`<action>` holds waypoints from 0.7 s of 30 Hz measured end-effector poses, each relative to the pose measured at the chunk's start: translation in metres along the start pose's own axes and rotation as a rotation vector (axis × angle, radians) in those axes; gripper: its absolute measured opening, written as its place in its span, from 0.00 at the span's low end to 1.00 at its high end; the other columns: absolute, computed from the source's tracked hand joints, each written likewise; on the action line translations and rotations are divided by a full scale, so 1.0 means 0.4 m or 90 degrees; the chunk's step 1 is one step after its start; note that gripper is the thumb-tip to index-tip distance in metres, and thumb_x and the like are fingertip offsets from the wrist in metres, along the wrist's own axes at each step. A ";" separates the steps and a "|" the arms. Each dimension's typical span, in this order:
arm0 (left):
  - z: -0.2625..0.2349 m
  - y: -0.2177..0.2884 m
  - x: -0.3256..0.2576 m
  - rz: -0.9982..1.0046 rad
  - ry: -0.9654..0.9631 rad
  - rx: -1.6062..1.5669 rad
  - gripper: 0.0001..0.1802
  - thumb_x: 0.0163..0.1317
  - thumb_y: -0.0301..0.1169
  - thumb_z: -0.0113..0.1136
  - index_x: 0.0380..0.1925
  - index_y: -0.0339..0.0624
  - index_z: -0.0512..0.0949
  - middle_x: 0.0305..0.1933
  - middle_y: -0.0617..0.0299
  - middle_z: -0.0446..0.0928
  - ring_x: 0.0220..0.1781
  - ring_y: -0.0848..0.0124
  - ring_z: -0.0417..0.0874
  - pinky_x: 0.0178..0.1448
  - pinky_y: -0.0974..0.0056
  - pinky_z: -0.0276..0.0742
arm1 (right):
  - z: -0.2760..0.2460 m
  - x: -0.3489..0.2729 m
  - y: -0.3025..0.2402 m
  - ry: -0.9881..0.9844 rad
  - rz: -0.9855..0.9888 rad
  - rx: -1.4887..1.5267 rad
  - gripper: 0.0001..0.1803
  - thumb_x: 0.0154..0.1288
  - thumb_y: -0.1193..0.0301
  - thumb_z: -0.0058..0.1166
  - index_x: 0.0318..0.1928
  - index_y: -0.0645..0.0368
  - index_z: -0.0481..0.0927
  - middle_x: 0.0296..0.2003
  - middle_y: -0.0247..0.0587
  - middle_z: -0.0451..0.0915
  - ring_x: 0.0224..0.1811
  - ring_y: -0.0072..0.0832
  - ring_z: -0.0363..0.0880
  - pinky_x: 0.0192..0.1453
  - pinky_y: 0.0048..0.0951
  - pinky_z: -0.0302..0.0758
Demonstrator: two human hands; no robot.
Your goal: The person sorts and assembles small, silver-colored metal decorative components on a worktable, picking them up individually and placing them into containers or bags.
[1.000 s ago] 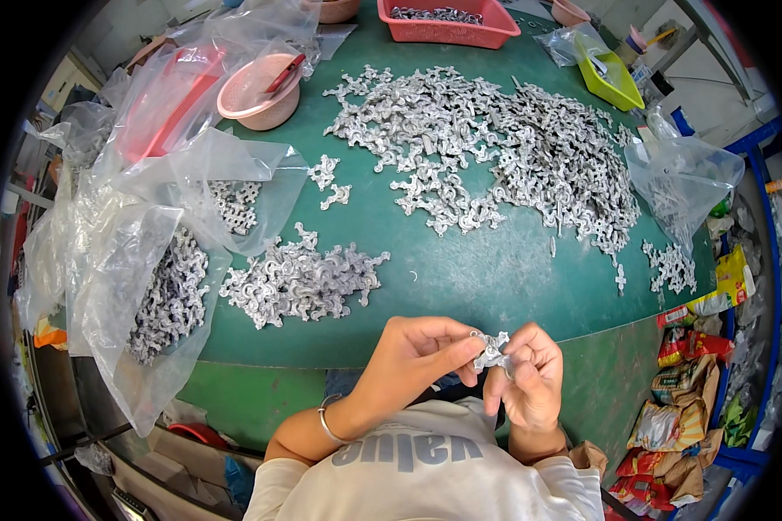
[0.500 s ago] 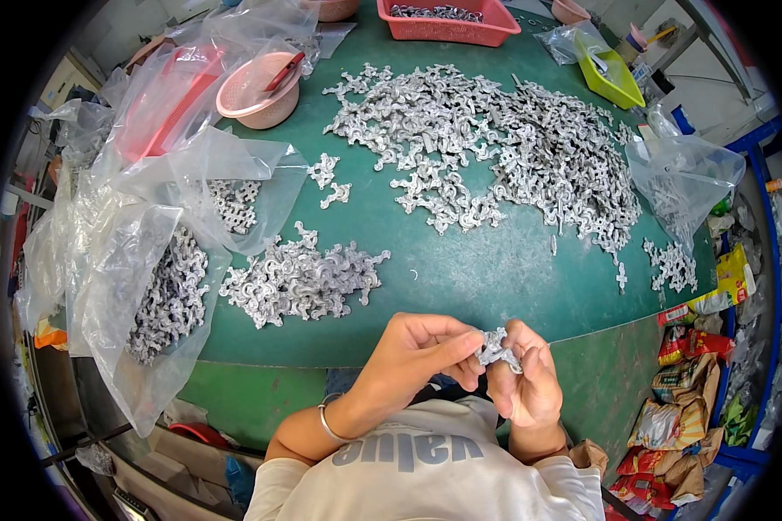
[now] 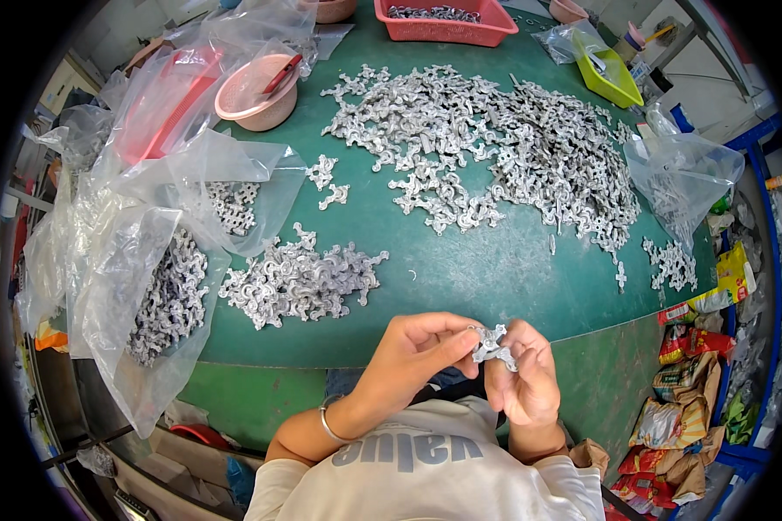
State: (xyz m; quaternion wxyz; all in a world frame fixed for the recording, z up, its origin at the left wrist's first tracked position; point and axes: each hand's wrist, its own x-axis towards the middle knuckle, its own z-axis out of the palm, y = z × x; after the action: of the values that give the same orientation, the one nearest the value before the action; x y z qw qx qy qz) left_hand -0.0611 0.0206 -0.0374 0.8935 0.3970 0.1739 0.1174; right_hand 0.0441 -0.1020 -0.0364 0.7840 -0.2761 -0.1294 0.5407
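Between my two hands is a small silver-grey metal casting (image 3: 492, 346) with several rounded arms, just off the table's near edge. My left hand (image 3: 430, 349) pinches its left side between thumb and fingers. The fingers of my right hand (image 3: 525, 372) close on its right side. A heap of similar castings (image 3: 300, 280) lies on the green table (image 3: 460, 286) ahead of my left hand. Farther off spreads a much larger pile of castings (image 3: 495, 143). Two small clusters (image 3: 323, 172) lie apart, left of that pile.
Clear plastic bags (image 3: 104, 260) with castings cover the left side. A pink bowl (image 3: 256, 100) holds a red-handled tool (image 3: 282, 73). At the back stand a red tray (image 3: 447, 26) of metal parts and a yellow-green basket (image 3: 613, 78). Another bag (image 3: 682, 178) sits right, near a blue rack (image 3: 760, 174).
The casting has turned slightly between my fingers and now shows a different side. Both hands stay in nearly the same place, and the piles are unchanged.
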 end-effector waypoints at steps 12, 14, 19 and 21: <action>0.008 0.020 -0.013 0.022 -0.045 0.015 0.14 0.62 0.24 0.48 0.47 0.30 0.72 0.38 0.57 0.76 0.39 0.73 0.77 0.47 0.70 0.75 | 0.014 -0.046 -0.010 0.121 -0.310 -0.670 0.14 0.40 0.83 0.64 0.32 0.68 0.78 0.27 0.47 0.78 0.27 0.27 0.78 0.29 0.22 0.73; 0.005 0.019 -0.013 0.002 -0.065 -0.012 0.15 0.62 0.25 0.49 0.47 0.29 0.71 0.39 0.56 0.76 0.40 0.73 0.77 0.48 0.70 0.75 | 0.014 -0.048 -0.011 0.114 -0.316 -0.663 0.14 0.39 0.83 0.65 0.32 0.67 0.78 0.27 0.47 0.79 0.27 0.28 0.78 0.30 0.22 0.73; 0.002 0.017 -0.011 -0.007 -0.085 -0.039 0.14 0.62 0.26 0.50 0.46 0.29 0.72 0.40 0.56 0.76 0.40 0.74 0.77 0.47 0.70 0.75 | 0.020 -0.046 -0.012 0.086 -0.338 -0.666 0.15 0.40 0.81 0.66 0.33 0.67 0.78 0.26 0.47 0.79 0.27 0.29 0.79 0.31 0.24 0.74; 0.001 0.015 -0.009 0.021 -0.088 -0.009 0.14 0.61 0.27 0.50 0.46 0.30 0.73 0.39 0.58 0.76 0.39 0.75 0.77 0.45 0.71 0.74 | 0.022 -0.042 -0.013 0.065 -0.350 -0.675 0.15 0.40 0.81 0.66 0.33 0.67 0.78 0.26 0.46 0.79 0.27 0.29 0.79 0.31 0.24 0.74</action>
State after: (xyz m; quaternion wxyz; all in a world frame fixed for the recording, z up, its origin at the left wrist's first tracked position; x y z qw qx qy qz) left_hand -0.0644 0.0229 -0.0319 0.9041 0.4007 0.1043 0.1058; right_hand 0.0374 -0.1164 -0.0246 0.6558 -0.6115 -0.4105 0.1659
